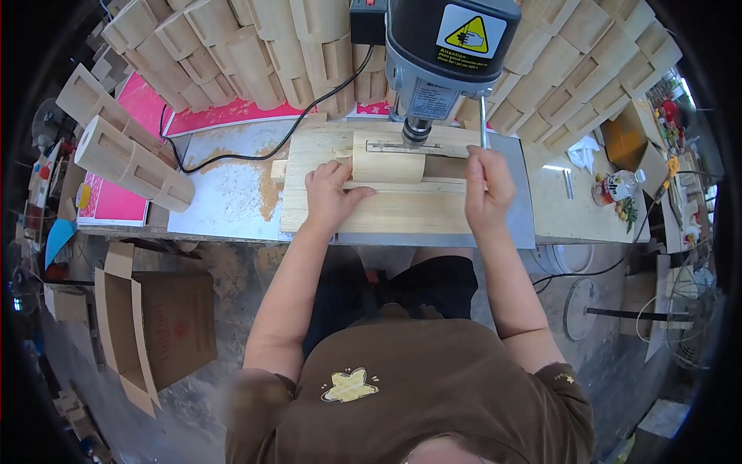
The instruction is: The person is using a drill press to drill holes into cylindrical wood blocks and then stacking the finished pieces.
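A pale wooden cylinder point(388, 166) lies on its side in a wooden jig point(402, 215), with a long slotted strip on its upper face. Over it stands a drill press point(448, 66); the chuck point(416, 132) hangs right above the strip, and whether the bit touches the wood cannot be made out. My left hand point(328, 193) grips the cylinder's left end, its thumb stretched along the jig's front rail. With fingers curled round the lower end of the metal feed lever point(483, 124), my right hand point(488, 189) is closed at the jig's right side.
Stacked wooden cylinders point(270, 58) line the back, and two stacks point(135, 166) lean at the left. A black cable point(255, 151) crosses the sawdust-covered board. At right lie a plastic bottle point(617, 188) and white tissue point(583, 152). An open cardboard box point(174, 325) stands below left.
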Demonstrator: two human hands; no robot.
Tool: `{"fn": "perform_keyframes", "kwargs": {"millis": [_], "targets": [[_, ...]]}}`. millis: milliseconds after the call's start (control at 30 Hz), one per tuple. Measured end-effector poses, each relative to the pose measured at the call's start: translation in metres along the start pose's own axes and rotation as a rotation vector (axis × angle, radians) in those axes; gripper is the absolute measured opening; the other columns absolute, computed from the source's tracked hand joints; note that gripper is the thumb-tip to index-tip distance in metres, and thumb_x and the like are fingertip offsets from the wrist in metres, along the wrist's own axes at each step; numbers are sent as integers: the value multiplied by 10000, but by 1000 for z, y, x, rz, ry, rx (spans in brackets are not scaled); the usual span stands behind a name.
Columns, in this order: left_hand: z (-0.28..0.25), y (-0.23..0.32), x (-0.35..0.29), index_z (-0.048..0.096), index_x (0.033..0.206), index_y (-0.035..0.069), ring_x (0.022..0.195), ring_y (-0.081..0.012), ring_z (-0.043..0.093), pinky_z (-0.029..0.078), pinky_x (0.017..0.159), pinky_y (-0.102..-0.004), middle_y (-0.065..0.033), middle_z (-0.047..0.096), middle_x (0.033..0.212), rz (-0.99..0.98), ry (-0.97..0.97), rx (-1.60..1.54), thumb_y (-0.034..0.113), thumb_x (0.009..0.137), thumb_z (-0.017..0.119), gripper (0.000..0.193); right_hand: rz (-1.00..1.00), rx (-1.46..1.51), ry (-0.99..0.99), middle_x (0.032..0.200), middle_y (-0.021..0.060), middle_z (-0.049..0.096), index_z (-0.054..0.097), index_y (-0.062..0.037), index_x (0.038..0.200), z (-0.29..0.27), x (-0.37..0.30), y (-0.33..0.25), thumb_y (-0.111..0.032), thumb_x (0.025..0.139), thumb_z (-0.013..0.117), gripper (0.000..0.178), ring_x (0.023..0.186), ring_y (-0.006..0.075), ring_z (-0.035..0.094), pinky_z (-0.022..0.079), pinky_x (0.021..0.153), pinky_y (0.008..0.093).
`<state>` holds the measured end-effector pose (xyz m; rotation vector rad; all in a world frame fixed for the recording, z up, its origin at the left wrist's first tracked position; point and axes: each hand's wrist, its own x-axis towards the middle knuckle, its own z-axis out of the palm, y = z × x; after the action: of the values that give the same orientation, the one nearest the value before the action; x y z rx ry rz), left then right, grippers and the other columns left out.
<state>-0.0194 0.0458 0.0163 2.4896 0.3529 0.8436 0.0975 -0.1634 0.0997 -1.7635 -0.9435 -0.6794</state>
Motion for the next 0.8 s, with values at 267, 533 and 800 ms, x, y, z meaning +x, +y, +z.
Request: {"fn": "perform_keyframes", "kwargs": {"millis": [267, 533, 800], "targets": [[2, -6, -6, 637, 1091, 173, 835, -216, 529, 332, 796, -370, -9, 537, 764, -67, -86, -11, 327, 573, 792, 561, -188, -1, 24, 663, 78, 548, 622, -27, 843, -3, 10, -2, -27, 816, 559, 69, 616, 231, 531, 395, 591, 334], [24, 14, -4, 632, 1113, 173, 851, -214, 521, 288, 838, -428, -14, 541, 803, -43, -14, 52, 377, 569, 792, 602, 52, -161, 19, 619, 45, 484, 556, 16, 799, -13, 165, -29, -186, 892, 539, 223, 609, 95, 453, 378, 583, 242], [30, 27, -2, 632, 1120, 174, 875, -225, 513, 286, 846, -435, -25, 542, 821, -84, -63, 37, 415, 573, 783, 616, -57, -145, 22, 638, 91, 566, 595, 9, 816, -4, 185, 4, -218, 900, 503, 258, 642, 197, 567, 445, 604, 314]]}}
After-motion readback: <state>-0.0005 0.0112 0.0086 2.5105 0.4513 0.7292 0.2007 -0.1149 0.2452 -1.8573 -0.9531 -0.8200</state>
